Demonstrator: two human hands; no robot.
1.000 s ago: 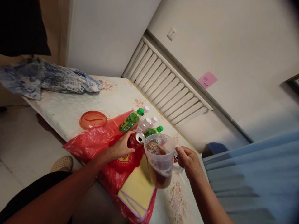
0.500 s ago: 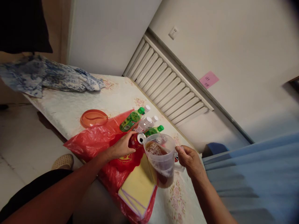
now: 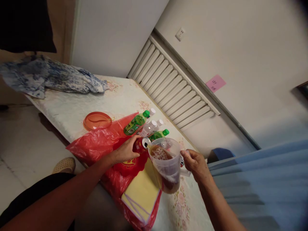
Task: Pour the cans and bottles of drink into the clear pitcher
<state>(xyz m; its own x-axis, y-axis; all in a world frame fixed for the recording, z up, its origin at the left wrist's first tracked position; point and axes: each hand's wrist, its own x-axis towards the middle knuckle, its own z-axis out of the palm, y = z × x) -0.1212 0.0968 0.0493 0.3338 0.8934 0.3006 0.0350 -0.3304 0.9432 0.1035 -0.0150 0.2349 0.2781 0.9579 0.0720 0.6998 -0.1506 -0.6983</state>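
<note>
My left hand is wrapped round a red drink can, whose opened top faces the jug. By its handle, my right hand holds a clear plastic jug, tilted toward the can with its spout at the can's opening. Brown, frothy liquid fills part of the jug, and a little shows at the spout. Beneath the can lies a red tray with a gold emblem, partly hidden by my left hand. Close to the jug, a folded yellow cloth lies on a red plastic bag.
Behind the can are green-capped bottles and white-capped clear bottles. An orange lid rests near the left edge of the flowered tablecloth. Blue patterned fabric lies at the far end. A radiator lines the wall; a blue curtain hangs right.
The jug has tipped slightly more toward the can, and liquid now shows at its spout. Both hands keep their hold. The view has shifted slightly.
</note>
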